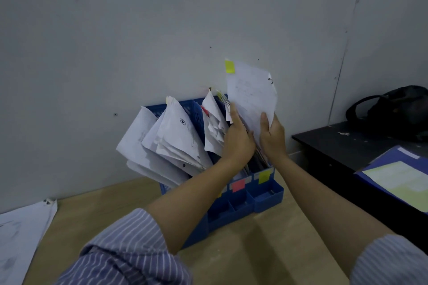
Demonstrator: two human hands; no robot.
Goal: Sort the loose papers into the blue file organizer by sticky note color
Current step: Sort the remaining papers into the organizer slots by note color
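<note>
Blue organizer (266, 194) already bulges with papers. Right hand (272, 139) grips a yellow-tagged sheet (252, 95) over the yellow-labelled slot; left hand (238, 139) parts the stack with straight fingers. One loose paper (20, 236) remains.

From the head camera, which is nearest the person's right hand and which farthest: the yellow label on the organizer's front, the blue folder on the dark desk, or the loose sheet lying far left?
Measured from the right hand:
1. Yellow label, just below the hand on the blue file organizer.
2. Blue folder, off to the right on the dark desk.
3. Loose sheet, far left on the wooden surface.
</note>
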